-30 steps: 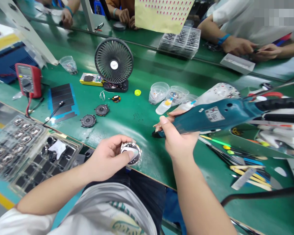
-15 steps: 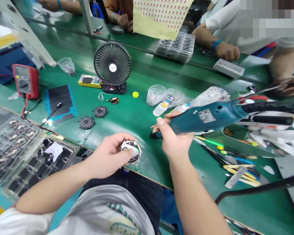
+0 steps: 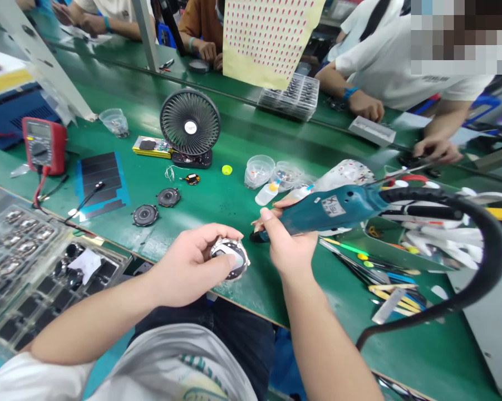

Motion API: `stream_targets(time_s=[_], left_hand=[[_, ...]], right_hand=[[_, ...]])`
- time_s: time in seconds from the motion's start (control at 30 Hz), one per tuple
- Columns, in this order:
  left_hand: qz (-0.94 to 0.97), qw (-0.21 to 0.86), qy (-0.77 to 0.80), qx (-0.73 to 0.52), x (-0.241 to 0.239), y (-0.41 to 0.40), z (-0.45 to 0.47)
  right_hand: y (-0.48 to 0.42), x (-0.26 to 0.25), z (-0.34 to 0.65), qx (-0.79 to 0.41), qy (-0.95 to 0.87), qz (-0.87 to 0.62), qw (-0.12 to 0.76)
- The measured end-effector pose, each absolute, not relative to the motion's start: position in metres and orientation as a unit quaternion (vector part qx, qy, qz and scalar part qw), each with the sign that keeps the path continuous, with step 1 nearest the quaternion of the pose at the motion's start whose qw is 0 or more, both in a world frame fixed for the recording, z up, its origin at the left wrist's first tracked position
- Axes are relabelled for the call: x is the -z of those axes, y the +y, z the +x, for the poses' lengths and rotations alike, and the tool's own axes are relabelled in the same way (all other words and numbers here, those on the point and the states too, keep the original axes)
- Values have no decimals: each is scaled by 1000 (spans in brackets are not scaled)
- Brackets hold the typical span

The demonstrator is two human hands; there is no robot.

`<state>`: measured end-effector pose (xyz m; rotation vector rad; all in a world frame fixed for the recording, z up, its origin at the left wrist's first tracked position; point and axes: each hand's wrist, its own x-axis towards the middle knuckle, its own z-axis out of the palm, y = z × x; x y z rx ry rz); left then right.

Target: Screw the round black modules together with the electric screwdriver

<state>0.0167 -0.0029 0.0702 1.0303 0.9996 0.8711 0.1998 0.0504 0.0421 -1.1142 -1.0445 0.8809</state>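
My left hand (image 3: 195,259) grips a round smartwatch body (image 3: 239,262), thumb pressed across its face and fingers round its far rim. Black and silvery parts show inside the metal ring. It is held over the front edge of the green bench. My right hand (image 3: 290,239) is wrapped round a teal hot air gun (image 3: 334,207) with a black ribbed hose. Its dark nozzle (image 3: 258,236) points left, a short gap from the watch body. Two round black watch backs (image 3: 145,215) lie beyond my left hand.
A black fan (image 3: 190,123) stands mid-bench, a red multimeter (image 3: 45,145) at left. Plastic cups (image 3: 259,170) and a small bottle (image 3: 266,192) sit beyond the hot air gun. Tweezers and other hand tools (image 3: 388,287) lie at right. Parts trays (image 3: 63,301) are at lower left. Co-workers sit opposite.
The camera view has shifted somewhat. The watch body has turned a little and shows more of its face. Both hands keep their holds, and more of the hose's loop is visible.
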Motion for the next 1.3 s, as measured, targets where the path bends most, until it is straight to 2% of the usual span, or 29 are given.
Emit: stream_targets(time_s=[0.3, 0.47, 0.57, 0.67, 0.77, 0.93, 1.03, 1.13, 1.3], left_hand=[[468, 663, 440, -384, -69, -3, 14], [566, 639, 395, -338, -74, -15, 25], [679, 597, 342, -255, -79, -18, 45], [800, 504, 245, -215, -86, -13, 74], [884, 389, 132, -222, -91, -6, 100], [933, 265, 34, -240, -84, -4, 121], [952, 222, 16, -209, -78, -2, 126], [972, 178, 24, -151, -77, 3, 129], [976, 209, 21, -51, -88, 14, 131]], right_hand=[[51, -40, 200, -394, -459, -478, 637], [51, -37, 198, -411, -441, -499, 622], [50, -38, 195, -438, -418, -511, 610], [51, -41, 198, -442, -423, -524, 593], [53, -48, 208, -375, -517, -540, 549], [47, -57, 224, -161, -719, -568, 366], [45, -54, 223, -53, -776, -553, 299], [45, -49, 220, 5, -804, -538, 253], [44, -51, 220, 35, -813, -540, 215]])
